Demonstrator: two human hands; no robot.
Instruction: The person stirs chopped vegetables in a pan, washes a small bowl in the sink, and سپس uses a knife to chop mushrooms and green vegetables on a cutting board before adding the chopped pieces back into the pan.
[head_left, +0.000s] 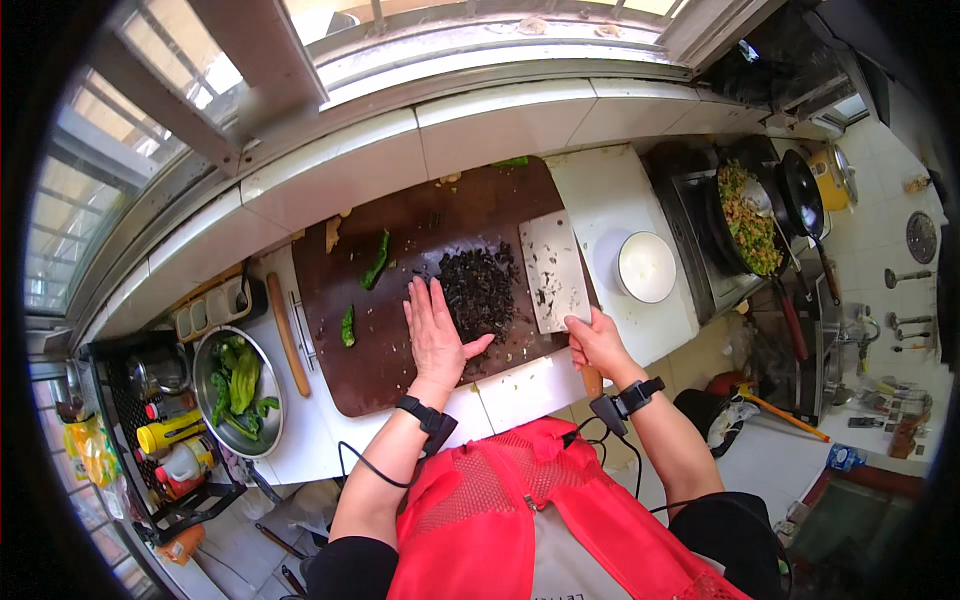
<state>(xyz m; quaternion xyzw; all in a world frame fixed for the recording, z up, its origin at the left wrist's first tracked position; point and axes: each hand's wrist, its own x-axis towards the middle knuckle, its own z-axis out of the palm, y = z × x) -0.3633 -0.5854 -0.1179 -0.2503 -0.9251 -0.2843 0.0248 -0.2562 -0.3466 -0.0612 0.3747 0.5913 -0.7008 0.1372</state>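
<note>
A heap of chopped dark food (480, 291) lies on a dark brown cutting board (360, 379). Against its left edge rests my left hand (436, 334), flat, with the thumb apart from the fingers. My right hand (600, 343) grips a cleaver (553, 262) near where its wooden handle meets the blade. The broad blade lies almost flat over the board's right part, with dark bits stuck to it. Two green peppers, one longer (375, 259) and one shorter (348, 327), lie on the board left of my left hand.
A white bowl (646, 267) stands right of the board, before a stove with a wok of chopped food (746, 217). To the left are a wooden rolling pin (288, 334), a metal bowl (274, 431) of green peppers and a black crate (112, 397) with bottles. A tiled ledge runs behind.
</note>
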